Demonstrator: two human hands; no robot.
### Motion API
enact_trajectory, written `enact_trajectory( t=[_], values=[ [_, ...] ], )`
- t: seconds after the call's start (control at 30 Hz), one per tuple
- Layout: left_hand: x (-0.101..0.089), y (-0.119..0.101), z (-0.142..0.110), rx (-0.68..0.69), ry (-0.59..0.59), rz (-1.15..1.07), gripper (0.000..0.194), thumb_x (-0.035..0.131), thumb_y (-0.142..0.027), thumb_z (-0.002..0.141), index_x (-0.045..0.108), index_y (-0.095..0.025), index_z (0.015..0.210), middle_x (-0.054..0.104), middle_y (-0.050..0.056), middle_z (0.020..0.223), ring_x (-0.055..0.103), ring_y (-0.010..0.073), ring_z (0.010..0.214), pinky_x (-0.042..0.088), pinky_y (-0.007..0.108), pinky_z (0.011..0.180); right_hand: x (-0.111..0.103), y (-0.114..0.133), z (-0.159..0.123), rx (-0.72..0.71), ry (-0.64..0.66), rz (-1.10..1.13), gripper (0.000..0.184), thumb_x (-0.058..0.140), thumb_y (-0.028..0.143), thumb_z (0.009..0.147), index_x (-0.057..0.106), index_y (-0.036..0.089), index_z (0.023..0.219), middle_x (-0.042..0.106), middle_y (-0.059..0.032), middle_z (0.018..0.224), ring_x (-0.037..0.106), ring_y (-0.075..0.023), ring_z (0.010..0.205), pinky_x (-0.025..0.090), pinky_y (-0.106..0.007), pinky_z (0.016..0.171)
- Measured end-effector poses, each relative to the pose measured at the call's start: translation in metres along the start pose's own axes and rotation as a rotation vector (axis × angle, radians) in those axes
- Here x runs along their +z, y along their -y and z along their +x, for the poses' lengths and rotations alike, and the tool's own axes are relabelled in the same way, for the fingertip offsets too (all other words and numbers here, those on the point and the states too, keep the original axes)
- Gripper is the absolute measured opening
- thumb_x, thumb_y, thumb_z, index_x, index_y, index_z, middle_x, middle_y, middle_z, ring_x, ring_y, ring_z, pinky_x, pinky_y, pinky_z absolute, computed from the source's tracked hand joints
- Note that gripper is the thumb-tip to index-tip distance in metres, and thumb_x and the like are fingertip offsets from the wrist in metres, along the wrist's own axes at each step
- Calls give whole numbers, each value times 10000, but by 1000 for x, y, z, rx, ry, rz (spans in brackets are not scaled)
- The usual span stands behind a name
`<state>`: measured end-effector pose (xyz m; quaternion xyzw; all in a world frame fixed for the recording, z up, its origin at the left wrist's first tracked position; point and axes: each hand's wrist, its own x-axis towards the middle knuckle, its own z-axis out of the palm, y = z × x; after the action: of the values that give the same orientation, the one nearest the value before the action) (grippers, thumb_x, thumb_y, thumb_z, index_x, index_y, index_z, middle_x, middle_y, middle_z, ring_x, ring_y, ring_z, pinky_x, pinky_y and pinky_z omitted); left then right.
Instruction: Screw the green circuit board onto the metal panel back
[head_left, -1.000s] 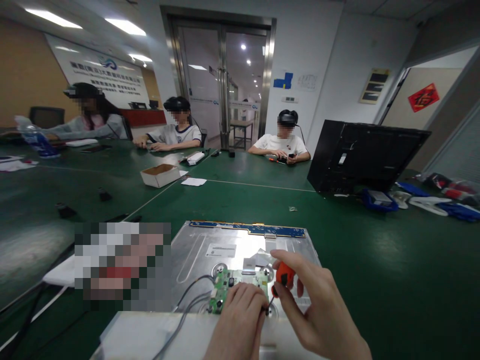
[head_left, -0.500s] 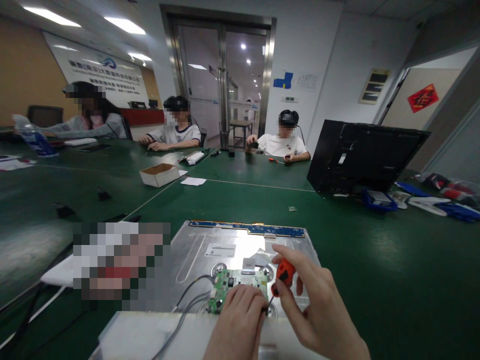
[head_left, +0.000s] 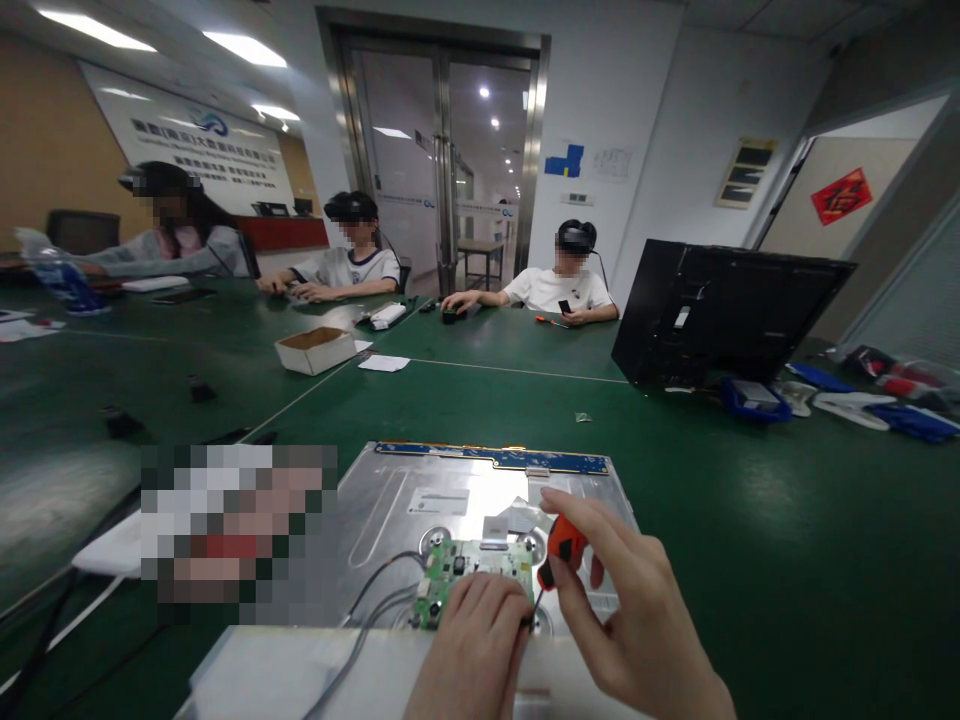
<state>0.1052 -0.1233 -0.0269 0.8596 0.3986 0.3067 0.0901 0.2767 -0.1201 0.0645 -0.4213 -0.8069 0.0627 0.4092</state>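
My right hand (head_left: 626,590) grips the red-orange and black handle of a screwdriver (head_left: 565,541) between thumb and fingers. Its thin shaft slants down to the lower right corner of a green circuit board (head_left: 480,562). My left hand (head_left: 484,625) lies over that board, fingers curled and held together close to the screwdriver's tip; whatever they pinch is hidden. Beneath is a silver metal display panel (head_left: 386,500), with a blue strip board (head_left: 442,456) along its far edge. Grey cables (head_left: 379,603) run from the left side of the green board.
At the right stands a black monitor casing (head_left: 720,320), with a blue tray (head_left: 754,398) beside it. A white box (head_left: 316,350) and a paper slip (head_left: 384,363) lie farther off. Three co-workers sit across the green table (head_left: 780,560). Pixelated items lie left of the panel.
The screwdriver handle has turned slightly, while both hands stay almost in place. Across the table, the right-hand co-worker's raised hand has come down onto a dark object. The view has shifted slightly.
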Motion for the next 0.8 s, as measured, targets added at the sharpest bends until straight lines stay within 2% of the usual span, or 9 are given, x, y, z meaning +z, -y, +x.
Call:
enact_trajectory(
  t=[0.17,0.27,0.37,0.5,0.63,0.8],
  values=[
    [-2,1,1,21,29,-7,251,413,-39,863,548,-196,1005,626,69,1007,576,245,938,453,410,869,5,-5,-1,-8,-22,22,353,513,180,912,450,257,1250,623,-22,961,566,-129,655,418,-249,520],
    [-3,1,2,24,37,-6,242,417,-46,867,552,-191,1005,622,74,1013,568,247,934,460,406,855,6,-8,-1,-20,-33,4,301,556,222,913,485,265,1202,618,-21,956,578,-134,682,418,-241,512],
    [-3,1,1,21,34,-12,250,411,-41,865,553,-184,1012,620,79,1020,562,248,942,456,411,863,4,-7,-1,-19,-9,-11,383,557,234,907,454,266,1274,622,-38,1054,584,-143,714,458,-260,569],
    [-2,1,0,26,48,-26,265,411,-34,861,551,-184,1028,618,80,1027,556,251,959,446,421,876,2,-4,-1,-2,-1,-5,483,483,157,896,386,258,1358,592,-57,1206,589,-148,752,490,-288,648],
    [-2,1,0,5,48,-37,260,404,-30,857,550,-181,1011,617,82,1021,553,260,956,444,430,869,3,-5,-1,-11,-18,67,437,492,133,894,426,262,1306,614,-36,1077,579,-130,709,470,-257,574],
    [-3,1,2,19,68,-17,260,421,-28,854,549,-181,1020,620,80,1038,561,256,955,456,415,857,4,-8,0,-10,-31,37,343,549,190,909,494,290,1233,602,-19,1009,568,-115,671,451,-240,544]
  ],
)
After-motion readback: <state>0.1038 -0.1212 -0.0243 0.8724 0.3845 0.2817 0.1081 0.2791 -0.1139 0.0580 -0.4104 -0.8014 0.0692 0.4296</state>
